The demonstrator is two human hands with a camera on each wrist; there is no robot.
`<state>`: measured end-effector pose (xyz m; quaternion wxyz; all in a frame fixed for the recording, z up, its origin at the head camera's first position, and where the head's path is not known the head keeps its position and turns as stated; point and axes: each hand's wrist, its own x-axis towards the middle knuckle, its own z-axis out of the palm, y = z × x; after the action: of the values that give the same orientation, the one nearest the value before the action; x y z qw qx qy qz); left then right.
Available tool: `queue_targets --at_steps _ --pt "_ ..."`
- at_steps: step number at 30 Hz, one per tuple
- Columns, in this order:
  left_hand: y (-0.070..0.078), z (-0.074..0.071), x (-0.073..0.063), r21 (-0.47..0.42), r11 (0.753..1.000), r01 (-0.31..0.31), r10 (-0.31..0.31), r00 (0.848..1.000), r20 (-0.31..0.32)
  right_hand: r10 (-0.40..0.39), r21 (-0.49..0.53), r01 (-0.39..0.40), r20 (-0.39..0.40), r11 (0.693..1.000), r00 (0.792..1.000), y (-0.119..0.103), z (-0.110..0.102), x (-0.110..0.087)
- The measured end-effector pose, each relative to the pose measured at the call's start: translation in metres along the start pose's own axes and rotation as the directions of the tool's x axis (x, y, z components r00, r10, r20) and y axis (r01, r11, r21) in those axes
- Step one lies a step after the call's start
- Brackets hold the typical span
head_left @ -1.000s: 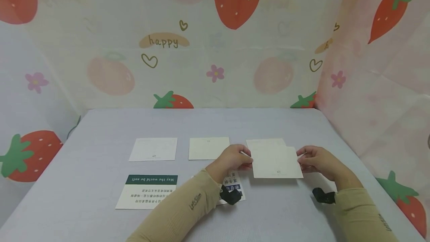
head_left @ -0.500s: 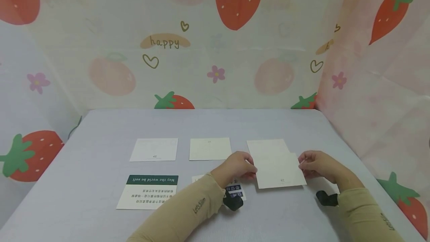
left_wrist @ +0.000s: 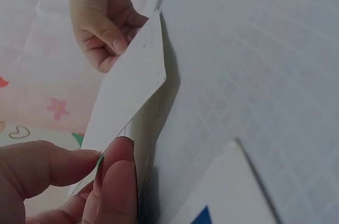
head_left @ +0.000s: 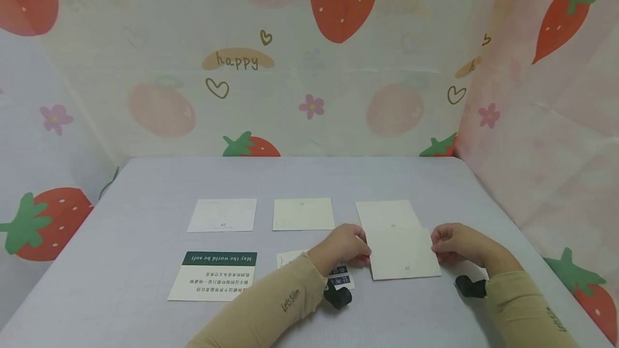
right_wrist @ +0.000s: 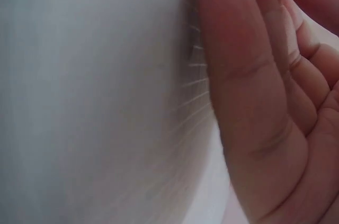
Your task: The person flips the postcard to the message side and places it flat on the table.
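A pale cream card (head_left: pixel 403 254) is held flat between both hands, close over the table at the right. The left hand (head_left: pixel 344 246) pinches its left edge between thumb and fingers, as the left wrist view also shows along the card (left_wrist: pixel 130 78). On the opposite edge, the right hand (head_left: pixel 461 243) pinches it with thumb and fingertips. Another pale card (head_left: pixel 389 212) lies just behind and is partly overlapped by the held one. Close up in the right wrist view, fingers (right_wrist: pixel 243 75) fill the right side and the card itself is mostly hidden.
Two more pale cards, a left one (head_left: pixel 222 215) and a middle one (head_left: pixel 303 214), lie in the back row. In front are a green-banded printed card (head_left: pixel 213 275) and a blue-printed card (head_left: pixel 342 278), partly hidden by the left forearm. A patterned curtain (head_left: pixel 309 69) stands behind the table.
Both hands have drawn the held card toward the front and lowered it toward the table. More of the card behind now shows, including its small mark.
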<state>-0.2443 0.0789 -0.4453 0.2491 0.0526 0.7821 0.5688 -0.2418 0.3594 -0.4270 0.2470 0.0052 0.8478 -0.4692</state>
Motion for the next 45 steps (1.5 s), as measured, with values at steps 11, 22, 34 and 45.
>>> queue_targets --at_steps 11,22,34,45 --pt "-0.0004 0.0040 -0.0049 0.037 0.999 -0.007 0.007 1.000 0.006 0.010 -0.032 -0.010 -0.003 0.999 1.000 0.0039 0.0016 -0.0008" --pt "-0.0041 0.0023 -0.0034 -0.007 1.000 -0.027 0.027 0.999 0.017 0.031 -0.061 -0.032 -0.025 0.998 0.999 0.0062 0.0007 -0.0014" --pt "-0.0046 0.0018 -0.0044 -0.050 0.999 -0.007 0.007 1.000 -0.012 0.051 -0.070 -0.055 -0.053 0.996 0.997 0.0078 0.0010 -0.0030" --pt "-0.0013 -0.0017 -0.0055 -0.054 0.998 -0.011 0.010 1.000 -0.009 0.071 -0.087 -0.078 -0.081 0.993 0.994 0.0048 -0.0018 -0.0059"
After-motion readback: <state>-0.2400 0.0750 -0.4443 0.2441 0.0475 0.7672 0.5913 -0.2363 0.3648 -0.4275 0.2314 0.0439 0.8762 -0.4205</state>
